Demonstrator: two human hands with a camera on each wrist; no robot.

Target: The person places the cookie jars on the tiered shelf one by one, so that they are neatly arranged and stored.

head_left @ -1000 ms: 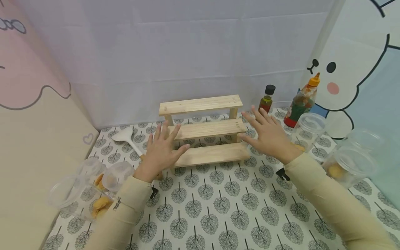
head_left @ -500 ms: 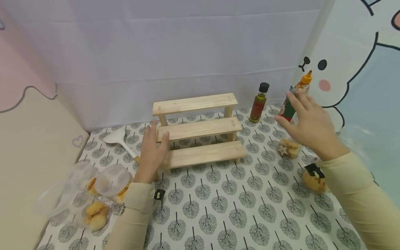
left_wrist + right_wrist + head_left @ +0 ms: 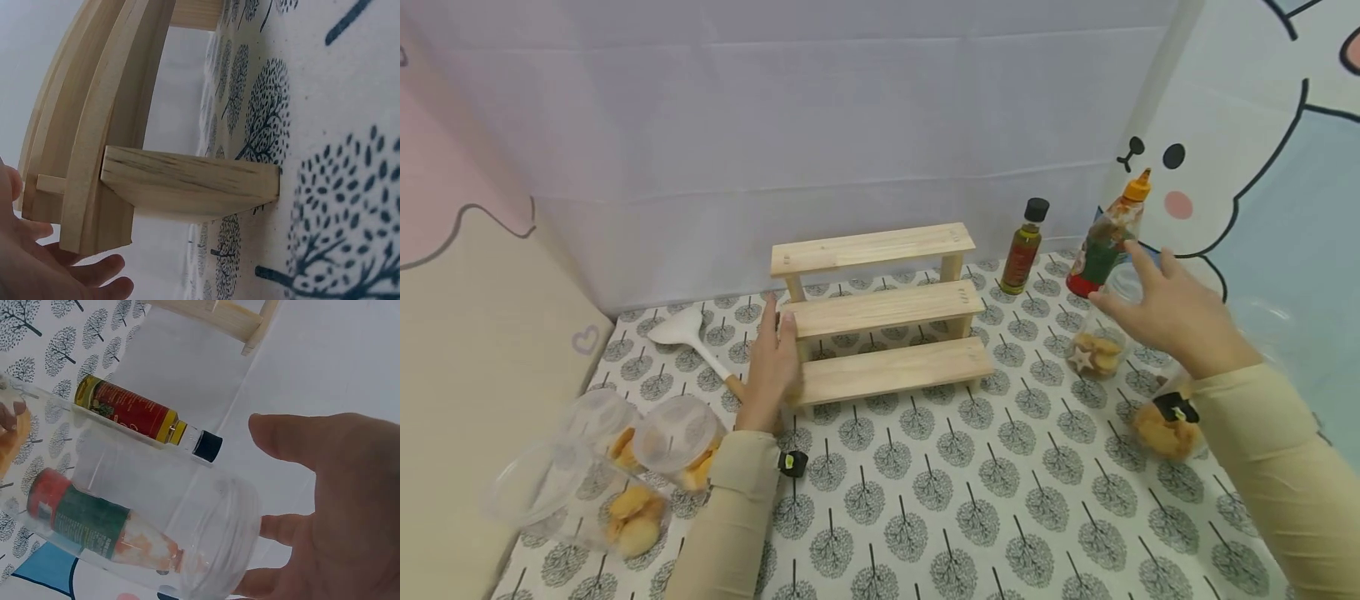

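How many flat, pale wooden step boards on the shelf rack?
3: top board at the back, middle board one step lower, bottom board in front. The bare left hand overlaps the lower two's left ends in the head view; none seems fully hidden.

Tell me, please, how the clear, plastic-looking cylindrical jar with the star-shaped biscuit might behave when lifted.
The jar, with tan biscuits only in its lower part, is probably light. Its smooth, shiny wall may slip a little. Its round side suggests it could roll if toppled.
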